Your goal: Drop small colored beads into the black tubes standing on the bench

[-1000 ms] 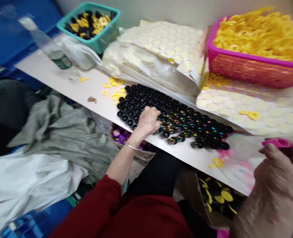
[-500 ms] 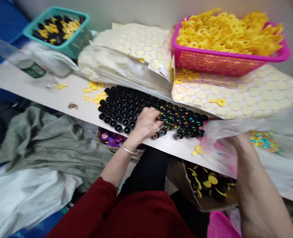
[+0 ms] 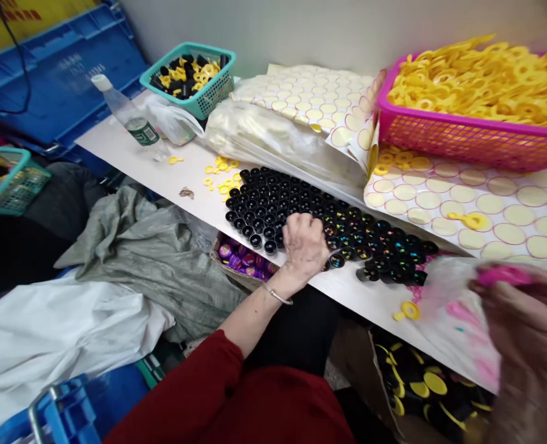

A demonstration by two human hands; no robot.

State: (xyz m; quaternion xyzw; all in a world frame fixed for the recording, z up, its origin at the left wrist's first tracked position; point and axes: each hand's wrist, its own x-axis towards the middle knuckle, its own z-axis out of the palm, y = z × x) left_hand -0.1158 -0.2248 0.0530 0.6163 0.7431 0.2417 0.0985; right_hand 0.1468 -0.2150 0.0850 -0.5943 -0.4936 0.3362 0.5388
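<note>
My left hand [image 3: 304, 245], a thin bangle on its wrist, curls over a dense block of small black cups [image 3: 266, 203] on the narrow table. Its fingertips point down among them, and whatever they pinch is hidden. Cups right of this hand [image 3: 378, 246] contain small multicoloured bits; those on the left look dark inside. At the right edge, my blurred right hand [image 3: 527, 327] is closed on a small bright pink object [image 3: 504, 275] whose kind I cannot make out. It is over a clear plastic bag [image 3: 453, 287] with pink patches showing.
Yellow ring-ended pieces fill a pink basket [image 3: 472, 139] at the back right. Sticker sheets [image 3: 301, 92] lie behind the cups. A teal basket [image 3: 208, 95] and a plastic bottle [image 3: 139, 126] stand back left. Boxes of purple pieces [image 3: 245, 259] and black-and-yellow pieces [image 3: 433, 382] sit below.
The view has swung left, so the table appears farther right. My right hand has come out from under the clear bag and now shows the pink object. My left hand remains over the cups.
</note>
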